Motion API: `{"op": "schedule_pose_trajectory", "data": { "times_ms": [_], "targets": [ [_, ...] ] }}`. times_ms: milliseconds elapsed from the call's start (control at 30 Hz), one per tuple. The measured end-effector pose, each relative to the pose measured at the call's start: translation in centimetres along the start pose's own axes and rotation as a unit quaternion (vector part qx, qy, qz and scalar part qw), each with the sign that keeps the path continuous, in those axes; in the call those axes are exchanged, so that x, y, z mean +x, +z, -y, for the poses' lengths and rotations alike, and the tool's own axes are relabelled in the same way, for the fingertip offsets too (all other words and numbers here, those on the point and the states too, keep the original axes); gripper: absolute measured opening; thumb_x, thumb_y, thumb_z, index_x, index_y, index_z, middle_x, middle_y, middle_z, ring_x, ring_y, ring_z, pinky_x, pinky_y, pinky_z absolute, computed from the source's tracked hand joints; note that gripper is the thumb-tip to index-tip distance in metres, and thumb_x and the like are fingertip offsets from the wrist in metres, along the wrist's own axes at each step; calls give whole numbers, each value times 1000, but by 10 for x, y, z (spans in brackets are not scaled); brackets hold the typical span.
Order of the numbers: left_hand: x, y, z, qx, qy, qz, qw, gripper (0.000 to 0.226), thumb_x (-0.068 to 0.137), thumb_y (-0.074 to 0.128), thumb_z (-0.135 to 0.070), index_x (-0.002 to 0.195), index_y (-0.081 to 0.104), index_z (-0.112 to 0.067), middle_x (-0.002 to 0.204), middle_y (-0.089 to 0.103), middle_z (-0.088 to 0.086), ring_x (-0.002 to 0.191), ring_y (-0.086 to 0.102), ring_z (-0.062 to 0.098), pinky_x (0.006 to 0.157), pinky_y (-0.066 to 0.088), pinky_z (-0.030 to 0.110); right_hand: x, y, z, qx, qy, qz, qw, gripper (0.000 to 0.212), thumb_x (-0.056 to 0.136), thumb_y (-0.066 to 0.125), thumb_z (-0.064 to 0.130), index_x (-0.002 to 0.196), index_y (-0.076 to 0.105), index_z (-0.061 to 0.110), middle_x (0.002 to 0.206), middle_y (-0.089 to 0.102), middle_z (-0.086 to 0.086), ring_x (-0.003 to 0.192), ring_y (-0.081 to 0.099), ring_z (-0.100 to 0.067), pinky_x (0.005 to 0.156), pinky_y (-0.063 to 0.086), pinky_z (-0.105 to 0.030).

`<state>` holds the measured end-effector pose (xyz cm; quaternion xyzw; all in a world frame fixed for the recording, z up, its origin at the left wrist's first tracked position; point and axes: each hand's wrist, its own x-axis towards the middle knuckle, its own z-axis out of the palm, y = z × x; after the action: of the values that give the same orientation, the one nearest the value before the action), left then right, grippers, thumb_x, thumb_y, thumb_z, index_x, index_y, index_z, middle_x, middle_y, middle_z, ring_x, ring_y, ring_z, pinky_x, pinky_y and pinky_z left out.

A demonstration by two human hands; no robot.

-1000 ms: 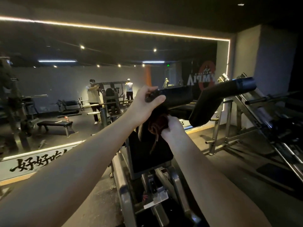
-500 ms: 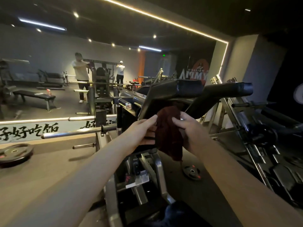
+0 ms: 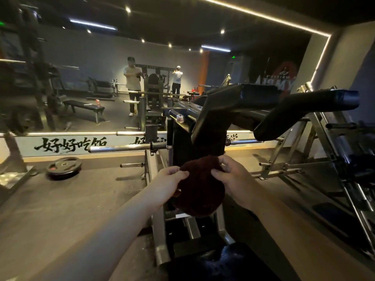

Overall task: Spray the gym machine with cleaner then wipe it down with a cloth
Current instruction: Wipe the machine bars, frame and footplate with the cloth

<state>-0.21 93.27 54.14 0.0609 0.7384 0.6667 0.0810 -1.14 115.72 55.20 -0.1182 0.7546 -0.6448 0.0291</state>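
Item: dark red terry cloth [image 3: 200, 189], bunched, pinched at its upper edge by my left hand [image 3: 172, 177] and right hand [image 3: 233, 179]. Black padded gym machine [image 3: 219, 110] lies directly above and beyond, its pads slanting up-right; I judge the right hand nearer.

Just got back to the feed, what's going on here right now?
A person stands at a gym machine, holding a dark red cloth bunched between both hands. The left hand pinches its left edge and the right hand its upper right edge, below the padded handles. Neither hand holds a spray bottle. Whether the cloth touches the machine is unclear. A weight plate lies on the floor to the left.
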Motion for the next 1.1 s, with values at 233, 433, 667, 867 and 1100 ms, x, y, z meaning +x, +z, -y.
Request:
{"op": "schedule_pose_trajectory", "data": {
  "times_ms": [233,433,667,867,1100],
  "targets": [
    [-7,29,1,-44,-29,-73,996,11,104,59,-27,93,63,-25,90,70,-4,91,65,11,89,46,31,-2,-21,-24,44,25,25,998,23,99,64,12,120,68,19,117,74,-6,115,70,-25,102,55,-50],
    [-12,50,17,-8,-48,-44,998,58,77,87,-45,121,65,-14,112,76,7,108,72,24,103,55,42,2,-42,-49,68,36,64,995,23,96,69,16,118,69,21,115,75,-4,112,71,-24,101,56,-51],
    [-15,75,42,65,-109,4,992,29,95,71,-27,122,72,-15,114,77,2,107,72,12,100,51,30,9,-54,-85,87,55,147,984,40,87,79,13,123,66,22,119,74,-3,112,71,-24,97,58,-53],
    [-28,65,56,85,-106,-90,987,14,98,66,-19,110,73,-21,101,79,3,96,73,16,71,52,14,18,-33,-103,68,97,183,976,51,77,87,14,123,66,23,120,73,-4,113,71,-29,95,58,-54],
    [-33,-4,72,72,-93,-166,979,13,99,63,-22,110,69,-19,104,75,3,103,66,17,89,46,27,34,39,-93,33,118,188,974,57,76,89,14,125,61,19,118,74,-5,108,73,-25,98,57,-52]
  ]
}}
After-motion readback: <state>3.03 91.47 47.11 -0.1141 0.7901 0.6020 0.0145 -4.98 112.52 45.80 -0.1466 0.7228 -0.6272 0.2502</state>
